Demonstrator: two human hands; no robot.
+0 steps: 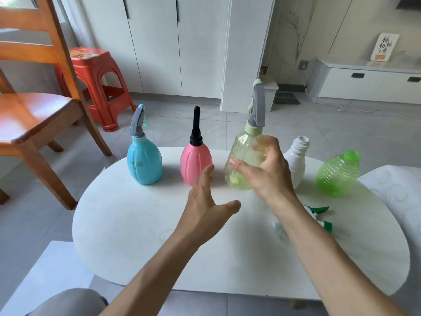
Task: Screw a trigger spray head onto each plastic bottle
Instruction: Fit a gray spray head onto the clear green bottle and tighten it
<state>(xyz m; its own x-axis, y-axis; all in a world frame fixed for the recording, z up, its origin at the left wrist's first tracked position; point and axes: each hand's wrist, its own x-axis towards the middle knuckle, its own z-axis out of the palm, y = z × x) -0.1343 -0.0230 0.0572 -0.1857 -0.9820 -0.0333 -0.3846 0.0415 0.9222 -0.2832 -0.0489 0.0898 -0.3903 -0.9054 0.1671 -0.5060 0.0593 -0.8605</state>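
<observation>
My right hand (265,172) grips a pale yellow-green clear bottle (242,156) with a grey trigger head (257,106) on it, held upright at the table's far side. My left hand (207,201) hovers open just left of it, fingers spread, holding nothing. A blue bottle (144,163) with a grey head and a pink bottle (193,163) with a black head (196,126) stand to the left. A white bottle (296,160) and a ribbed green bottle (337,174) stand to the right, both with open necks. A green-and-white trigger head (321,215) lies partly behind my right forearm.
The bottles stand on a white oval table (136,236). A wooden chair (38,110) and a red plastic stool (100,83) are to the left on the tiled floor. White cabinets line the back wall. A white patterned surface (401,197) adjoins the table at the right.
</observation>
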